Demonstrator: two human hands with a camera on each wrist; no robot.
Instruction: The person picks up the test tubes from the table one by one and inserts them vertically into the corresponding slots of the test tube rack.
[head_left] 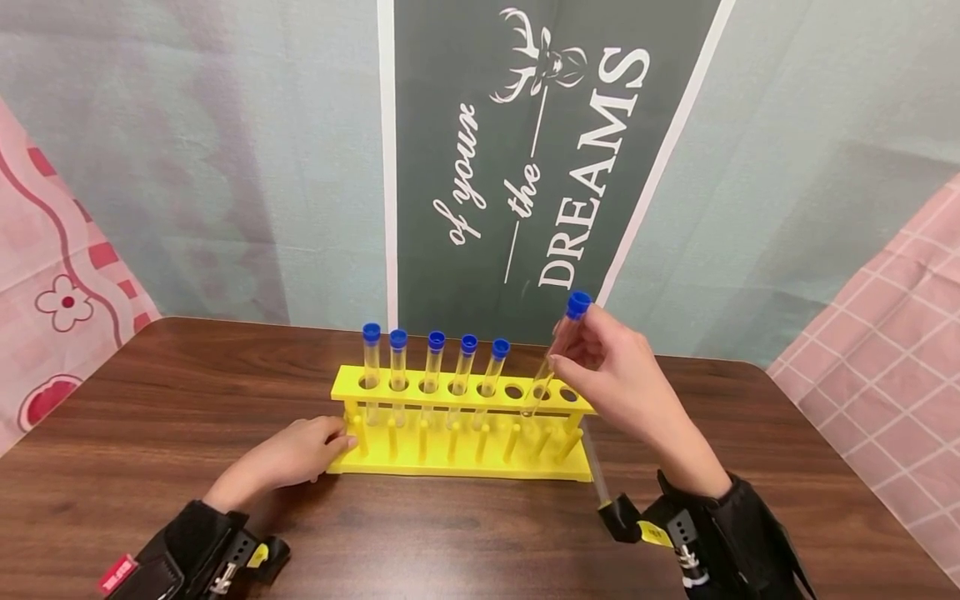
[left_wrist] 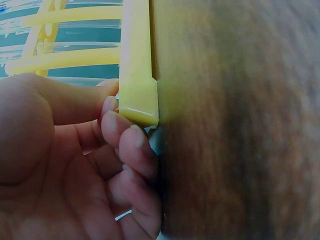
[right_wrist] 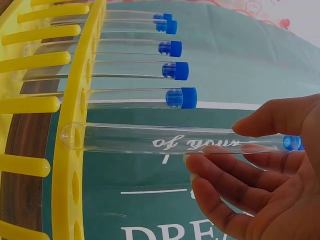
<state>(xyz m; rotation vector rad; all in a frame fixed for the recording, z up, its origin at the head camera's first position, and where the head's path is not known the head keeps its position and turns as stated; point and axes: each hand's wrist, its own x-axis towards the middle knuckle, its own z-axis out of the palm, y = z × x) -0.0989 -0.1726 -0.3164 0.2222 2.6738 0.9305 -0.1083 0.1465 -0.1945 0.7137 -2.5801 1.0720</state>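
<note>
A yellow test tube rack point(head_left: 450, 463) stands on the table, several blue-capped clear test tubes point(head_left: 434, 363) upright in its left holes. At the rack's left end my left hand point(head_left: 303, 454) pinches the base point(left_wrist: 137, 100) between thumb and curled fingers. Over the right part, my right hand point(head_left: 618, 367) holds another clear test tube point(right_wrist: 117, 137) by its upper half, blue cap point(head_left: 578, 303) up and tilted to the right. This tube's rounded bottom overlaps the upper bar point(right_wrist: 75, 107) near the unfilled holes; whether it is inside one I cannot tell.
A row of yellow pegs point(head_left: 453, 443) rises from the rack's base. Behind the brown wooden table point(head_left: 420, 533) hangs a grey-green cloth point(head_left: 322, 167) with white lettering. Pink patterned cloth point(head_left: 67, 317) hangs at both sides.
</note>
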